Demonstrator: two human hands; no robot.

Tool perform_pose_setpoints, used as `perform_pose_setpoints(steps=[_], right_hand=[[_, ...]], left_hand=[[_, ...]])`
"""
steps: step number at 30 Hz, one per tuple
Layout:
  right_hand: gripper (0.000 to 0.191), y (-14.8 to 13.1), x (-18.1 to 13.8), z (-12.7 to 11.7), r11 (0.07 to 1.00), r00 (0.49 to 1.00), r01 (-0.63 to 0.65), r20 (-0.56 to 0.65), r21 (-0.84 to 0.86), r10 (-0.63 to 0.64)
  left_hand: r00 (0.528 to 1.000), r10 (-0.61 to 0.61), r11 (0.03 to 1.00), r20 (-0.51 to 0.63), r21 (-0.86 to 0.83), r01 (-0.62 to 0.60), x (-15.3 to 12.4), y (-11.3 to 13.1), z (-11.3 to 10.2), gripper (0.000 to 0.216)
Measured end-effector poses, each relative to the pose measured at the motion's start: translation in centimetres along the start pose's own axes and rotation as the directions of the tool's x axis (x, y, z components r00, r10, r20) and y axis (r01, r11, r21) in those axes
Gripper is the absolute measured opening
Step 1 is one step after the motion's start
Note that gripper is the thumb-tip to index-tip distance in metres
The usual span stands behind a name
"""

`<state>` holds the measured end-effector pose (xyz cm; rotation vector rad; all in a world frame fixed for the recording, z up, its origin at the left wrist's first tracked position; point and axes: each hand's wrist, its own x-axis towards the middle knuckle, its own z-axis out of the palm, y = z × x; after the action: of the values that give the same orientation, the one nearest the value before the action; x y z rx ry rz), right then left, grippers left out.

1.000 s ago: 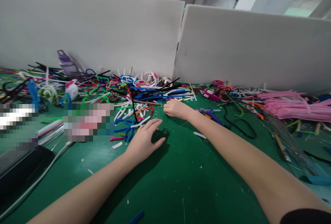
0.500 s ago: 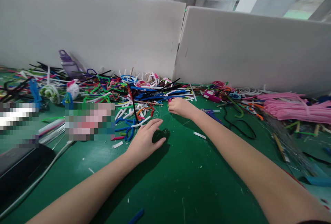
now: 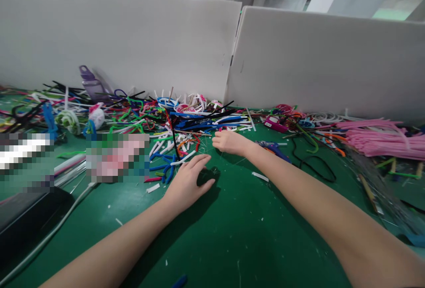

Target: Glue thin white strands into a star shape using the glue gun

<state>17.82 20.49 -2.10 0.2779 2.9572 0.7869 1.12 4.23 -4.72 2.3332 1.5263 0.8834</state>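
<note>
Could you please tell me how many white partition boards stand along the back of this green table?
2: the left board behind the pipe-cleaner pile, and the right board behind the pink bundle. Others may lie outside the view.

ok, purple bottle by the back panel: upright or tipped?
Tipped. The purple bottle leans against the white panel, cap end up and to the left, base buried among the pipe cleaners. Full or empty: cannot tell.
</note>
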Motion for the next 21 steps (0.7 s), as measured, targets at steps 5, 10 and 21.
perform_pose_setpoints(steps=[5, 10, 21], right_hand=[[0.012, 0.4, -0.9, -0.5, 0.975, 0.979, -0.198, -0.024, 0.103, 0.202], [0.017, 0.3, -2.9, -2.6, 0.861, 0.873, -0.47, -0.041, 0.195, 0.486], [0.016, -3.7, -8.1, -6.0, 0.494, 0.493, -0.659, -0.171, 0.567, 0.853]], left_hand=[[1.0, -0.002, 1.0, 0.002, -0.008, 0.002, 0.0, 0.0, 0.0, 0.05], [1.0, 0.004, 1.0, 0.003, -0.021, -0.004, -0.1, 0.1, 0.0, 0.05], [1.0, 0.019, 1.0, -0.01, -0.014, -0.02, -0.3, 0.1, 0.2, 0.049]])
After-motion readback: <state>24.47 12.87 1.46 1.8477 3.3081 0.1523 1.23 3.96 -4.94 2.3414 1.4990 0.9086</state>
